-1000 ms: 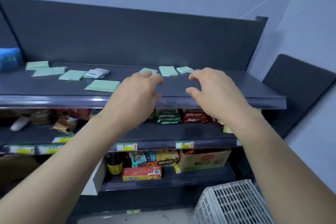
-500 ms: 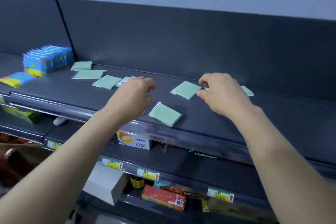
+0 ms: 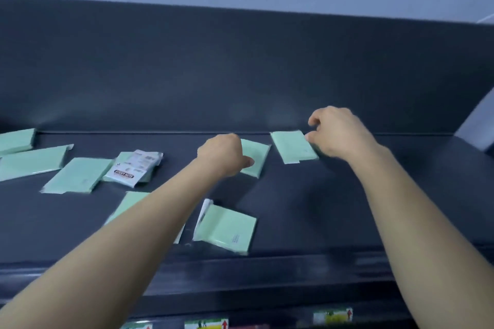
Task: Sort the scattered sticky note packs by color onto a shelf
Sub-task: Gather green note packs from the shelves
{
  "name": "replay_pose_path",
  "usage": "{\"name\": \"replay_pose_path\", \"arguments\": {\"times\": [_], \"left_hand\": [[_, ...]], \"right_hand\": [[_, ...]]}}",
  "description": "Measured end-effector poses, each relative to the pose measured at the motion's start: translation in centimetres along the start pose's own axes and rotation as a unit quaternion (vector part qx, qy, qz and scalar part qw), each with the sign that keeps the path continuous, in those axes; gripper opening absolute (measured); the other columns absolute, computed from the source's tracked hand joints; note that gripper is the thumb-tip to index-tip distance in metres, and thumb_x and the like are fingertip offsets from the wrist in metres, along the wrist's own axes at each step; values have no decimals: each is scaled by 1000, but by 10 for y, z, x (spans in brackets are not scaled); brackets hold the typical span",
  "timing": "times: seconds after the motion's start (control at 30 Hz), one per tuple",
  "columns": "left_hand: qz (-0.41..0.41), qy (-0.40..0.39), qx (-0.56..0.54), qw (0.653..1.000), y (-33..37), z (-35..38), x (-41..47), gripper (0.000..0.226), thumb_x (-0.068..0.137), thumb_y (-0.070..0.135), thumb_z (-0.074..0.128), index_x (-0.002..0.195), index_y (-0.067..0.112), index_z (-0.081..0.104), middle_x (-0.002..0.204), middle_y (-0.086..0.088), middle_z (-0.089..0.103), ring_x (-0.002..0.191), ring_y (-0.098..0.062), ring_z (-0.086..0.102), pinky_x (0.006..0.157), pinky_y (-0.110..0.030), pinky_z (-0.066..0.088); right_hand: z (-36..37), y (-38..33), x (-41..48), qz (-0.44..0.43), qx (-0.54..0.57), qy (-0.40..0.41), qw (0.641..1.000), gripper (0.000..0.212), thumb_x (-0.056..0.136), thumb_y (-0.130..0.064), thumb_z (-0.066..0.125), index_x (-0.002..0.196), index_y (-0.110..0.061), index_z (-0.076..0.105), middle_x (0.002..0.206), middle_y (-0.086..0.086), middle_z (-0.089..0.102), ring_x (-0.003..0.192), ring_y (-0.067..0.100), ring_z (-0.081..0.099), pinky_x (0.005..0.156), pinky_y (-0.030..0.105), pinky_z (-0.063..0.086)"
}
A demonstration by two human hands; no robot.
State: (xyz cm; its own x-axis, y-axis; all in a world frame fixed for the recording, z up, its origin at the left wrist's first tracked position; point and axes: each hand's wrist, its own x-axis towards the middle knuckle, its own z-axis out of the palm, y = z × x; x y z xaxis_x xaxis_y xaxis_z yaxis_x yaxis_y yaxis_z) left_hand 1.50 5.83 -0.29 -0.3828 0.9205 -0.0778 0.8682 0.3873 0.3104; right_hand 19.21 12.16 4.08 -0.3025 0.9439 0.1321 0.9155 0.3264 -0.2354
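Observation:
Several mint-green sticky note packs lie scattered on a dark shelf (image 3: 320, 208). My left hand (image 3: 222, 157) covers the left edge of one green pack (image 3: 256, 157), thumb on top, fingers hidden. My right hand (image 3: 336, 133) pinches the right edge of a second green pack (image 3: 292, 145) near the back panel. Another green pack (image 3: 224, 228) with a white flap lies near the front rim. My left forearm partly hides one more pack (image 3: 133, 205).
To the left lie further green packs (image 3: 77, 175) (image 3: 32, 161) (image 3: 16, 140) and one pack turned label-up (image 3: 135, 167), white with print. A tall dark back panel (image 3: 240, 67) closes the shelf. Price tags (image 3: 205, 324) sit on the lower rail.
The view has moved closer and right along the shelf. Both hands reached further back: the left now lies on a green pack, the right has closed on the pack beside it.

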Motion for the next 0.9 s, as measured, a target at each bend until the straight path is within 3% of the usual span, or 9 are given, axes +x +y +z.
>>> {"name": "replay_pose_path", "arguments": {"times": [0.07, 0.17, 0.27, 0.4, 0.53, 0.6, 0.7, 0.8, 0.9], "left_hand": [[-9, -36, 9, 999, 5, 5, 15, 44, 84, 49, 60, 70, 13, 39, 73, 1, 45, 70, -19, 47, 58, -27, 34], [-14, -66, 19, 998, 8, 15, 32, 48, 77, 59, 63, 90, 16, 47, 103, -2, 53, 97, -24, 51, 74, -31, 40], [-27, -81, 17, 996, 7, 19, 43, 57, 73, 60, 65, 105, 15, 50, 118, -7, 49, 111, -26, 47, 83, -33, 39], [-51, -98, -43, 993, 7, 15, 49, 45, 73, 46, 72, 96, 14, 51, 115, -10, 49, 93, -20, 52, 78, -29, 45], [-60, -58, -107, 991, 5, 9, 47, 31, 78, 23, 69, 101, 8, 54, 104, -9, 58, 75, -19, 53, 58, -25, 43], [-53, -26, -133, 989, 5, 3, 44, 22, 78, 15, 66, 94, 7, 54, 87, -5, 58, 70, -20, 53, 59, -26, 43], [-48, 26, -135, 989, 7, -7, 35, 18, 77, 13, 68, 86, 10, 54, 72, 2, 50, 61, -12, 48, 49, -24, 35], [-48, 82, -121, 988, 9, -15, 27, 18, 77, 13, 67, 88, 9, 54, 72, 2, 49, 67, -19, 50, 50, -24, 35], [-42, 111, -100, 988, 8, -14, 20, 12, 78, 10, 61, 86, 10, 51, 72, 4, 48, 73, -24, 50, 50, -25, 35]], "right_hand": [[3, 8, 6, 34, -7, -16, 999, 26, 86, -13, 59, 111, -3, 62, 108, 13, 65, 100, 34, 62, 86, 44, 53], [12, 16, 17, 59, -14, -63, 996, 30, 87, -17, 63, 114, -4, 61, 115, 13, 61, 104, 33, 60, 89, 42, 51], [25, 21, 38, 33, -20, -117, 992, 40, 84, -22, 67, 121, -9, 58, 123, 9, 58, 111, 29, 57, 93, 42, 49], [42, 24, 70, -29, -30, -207, 977, 75, 82, -30, 72, 146, -23, 33, 147, 0, 37, 133, 23, 36, 104, 39, 39], [49, 30, 99, -40, -37, -278, 959, 92, 73, -41, 78, 147, -37, 23, 152, -12, 26, 136, 27, 34, 103, 53, 39], [49, 32, 109, -61, -57, -307, 948, 96, 73, -43, 78, 149, -36, 20, 154, -11, 24, 138, 26, 33, 105, 50, 37], [50, 29, 119, -90, -98, -322, 937, 106, 71, -50, 77, 152, -31, 12, 157, -5, 18, 142, 27, 26, 110, 47, 32], [56, 24, 122, -95, -138, -322, 932, 109, 65, -62, 76, 150, -26, 19, 151, 0, 23, 139, 30, 28, 104, 47, 38], [61, 20, 119, -107, -140, -294, 939, 98, 65, -65, 74, 142, -21, 31, 143, 4, 30, 134, 27, 27, 99, 43, 39]]}}
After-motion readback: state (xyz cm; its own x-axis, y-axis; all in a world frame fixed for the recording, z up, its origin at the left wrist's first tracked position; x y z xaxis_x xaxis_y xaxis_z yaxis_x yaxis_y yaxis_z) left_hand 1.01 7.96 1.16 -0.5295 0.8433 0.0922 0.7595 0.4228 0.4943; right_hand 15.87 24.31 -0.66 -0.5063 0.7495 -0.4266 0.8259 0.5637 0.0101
